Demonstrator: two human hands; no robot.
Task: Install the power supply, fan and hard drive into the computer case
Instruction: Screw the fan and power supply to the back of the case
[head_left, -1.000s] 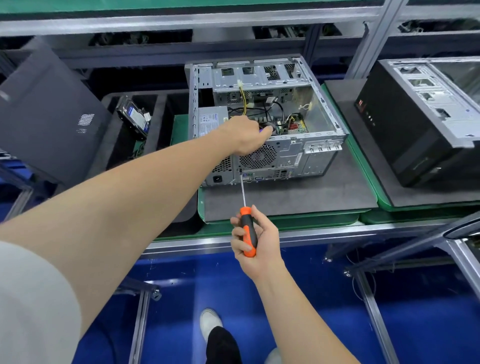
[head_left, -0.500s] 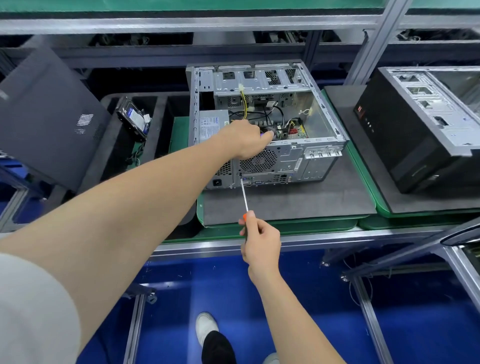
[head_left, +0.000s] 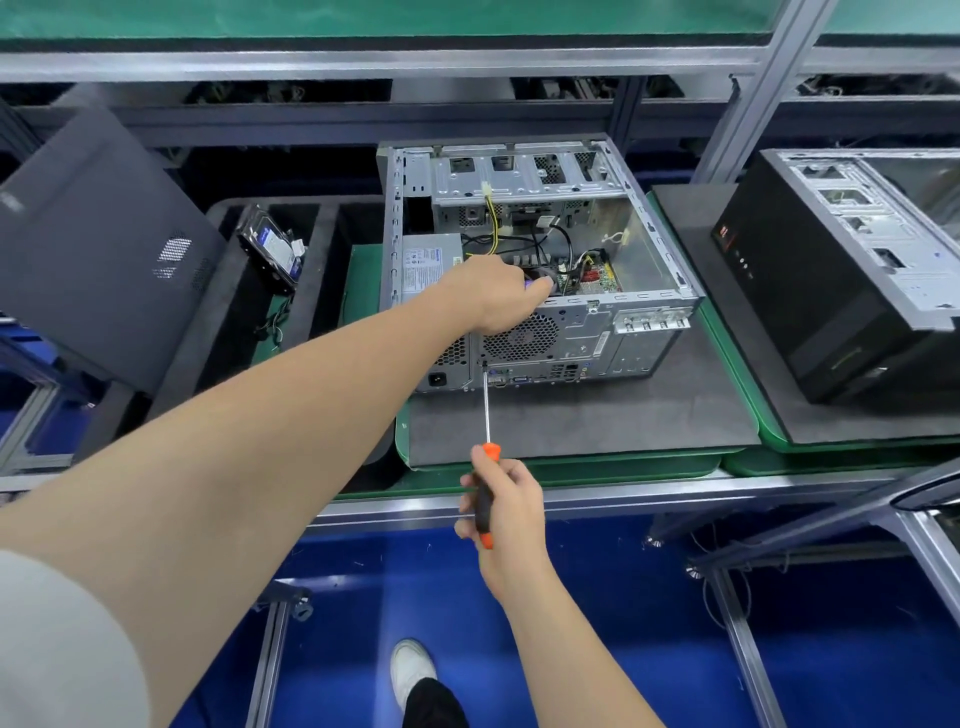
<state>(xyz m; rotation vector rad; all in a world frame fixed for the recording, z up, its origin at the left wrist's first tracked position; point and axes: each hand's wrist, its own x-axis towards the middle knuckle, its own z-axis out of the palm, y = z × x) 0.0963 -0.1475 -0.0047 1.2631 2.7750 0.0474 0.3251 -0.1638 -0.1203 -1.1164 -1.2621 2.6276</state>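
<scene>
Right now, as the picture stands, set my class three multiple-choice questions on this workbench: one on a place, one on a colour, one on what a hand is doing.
1. Where is the hard drive?
A. In the foam tray left of the open case.
B. In the case's drive bay.
C. On the mat.

2. What colours are on the screwdriver handle?
A. Blue and white.
B. Orange and black.
C. Yellow only.

3. What is the right hand doing?
A. Lying flat.
B. Hanging empty.
C. Gripping the screwdriver.

Answers: A, the drive leans in a tray compartment; B, orange ends, black middle; C, the hand curls round the handle, tip at the case's rear panel.
</scene>
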